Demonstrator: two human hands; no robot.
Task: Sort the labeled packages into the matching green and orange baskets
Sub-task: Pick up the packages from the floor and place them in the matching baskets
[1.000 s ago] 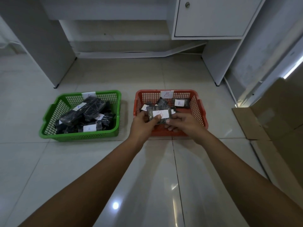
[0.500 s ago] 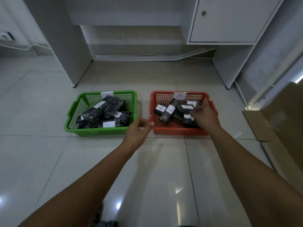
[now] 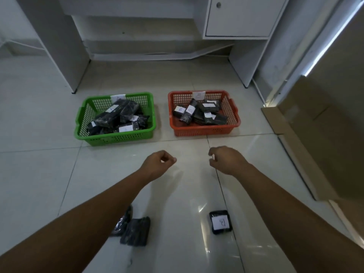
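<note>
The green basket (image 3: pixel 84 133) stands on the floor at left, full of several black packages with white labels. To its right the orange basket (image 3: pixel 173 123) holds several black packages marked B. My left hand (image 3: pixel 157 164) and my right hand (image 3: pixel 226 160) hover over the floor in front of the baskets, fingers loosely curled, holding nothing. A black package labeled B (image 3: pixel 220 222) lies on the floor near my right forearm. Two more black packages (image 3: pixel 135 231) lie beside my left forearm, labels not visible.
A white desk panel (image 3: pixel 59 46) and a white cabinet (image 3: pixel 238 18) stand behind the baskets. Flat cardboard boxes (image 3: pixel 319 134) lean along the right side. The floor is glossy white tile.
A second ago both hands held a B package over the orange basket; the right hand set it inside. Both hands have since drawn back toward me, and the view has tilted down to loose packages.
</note>
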